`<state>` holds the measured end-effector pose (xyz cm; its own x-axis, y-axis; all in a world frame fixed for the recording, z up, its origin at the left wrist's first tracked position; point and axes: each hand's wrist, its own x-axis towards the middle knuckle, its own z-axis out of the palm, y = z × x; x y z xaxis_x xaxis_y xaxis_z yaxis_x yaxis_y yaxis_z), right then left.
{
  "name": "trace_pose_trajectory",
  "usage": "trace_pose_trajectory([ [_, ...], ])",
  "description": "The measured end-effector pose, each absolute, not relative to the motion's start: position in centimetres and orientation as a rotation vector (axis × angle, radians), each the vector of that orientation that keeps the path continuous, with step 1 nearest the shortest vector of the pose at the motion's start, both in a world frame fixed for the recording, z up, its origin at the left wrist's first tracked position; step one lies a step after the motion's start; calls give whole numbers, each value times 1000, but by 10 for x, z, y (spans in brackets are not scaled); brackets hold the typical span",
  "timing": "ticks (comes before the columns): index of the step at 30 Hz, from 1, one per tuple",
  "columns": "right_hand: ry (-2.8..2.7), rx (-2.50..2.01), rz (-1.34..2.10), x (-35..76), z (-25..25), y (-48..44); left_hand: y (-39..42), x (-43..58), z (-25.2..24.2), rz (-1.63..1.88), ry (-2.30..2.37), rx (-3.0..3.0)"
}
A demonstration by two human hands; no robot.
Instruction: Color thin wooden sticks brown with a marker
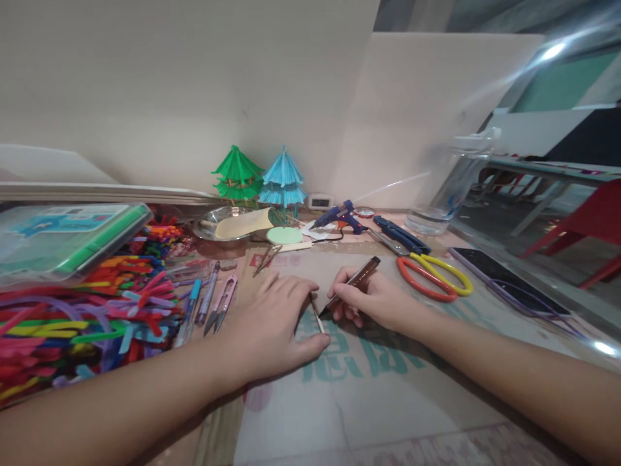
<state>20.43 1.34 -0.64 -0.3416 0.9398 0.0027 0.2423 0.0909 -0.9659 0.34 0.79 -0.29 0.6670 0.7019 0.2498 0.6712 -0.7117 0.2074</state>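
Observation:
My left hand point(276, 317) pinches a short thin wooden stick point(317, 316) between thumb and forefinger, just above the printed cardboard sheet point(291, 421). In my right hand point(369, 294) is a dark marker pen point(356, 278), held in a writing grip. Its black tip points down and left, right beside the stick; whether it touches the stick I cannot tell. Just beyond the left fingertips lie metal tweezers point(266, 260). To the right of my right hand rest scissors point(427, 278) with one orange and one yellow handle.
Bundles of coloured pipe cleaners point(97, 323) and a clear plastic case point(72, 239) fill the left. Along the back stand green point(237, 175) and blue point(284, 178) paper-like trees, a metal bowl point(204, 226), a glue gun point(342, 217) and a clear jug point(446, 188). A phone point(509, 278) lies right.

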Motion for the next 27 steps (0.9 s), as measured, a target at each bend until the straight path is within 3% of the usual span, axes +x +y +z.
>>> trace_pose_trajectory([
  [27,-1728,-1217,1308,204,-2,10,7,3,-4,489,1125,2824],
])
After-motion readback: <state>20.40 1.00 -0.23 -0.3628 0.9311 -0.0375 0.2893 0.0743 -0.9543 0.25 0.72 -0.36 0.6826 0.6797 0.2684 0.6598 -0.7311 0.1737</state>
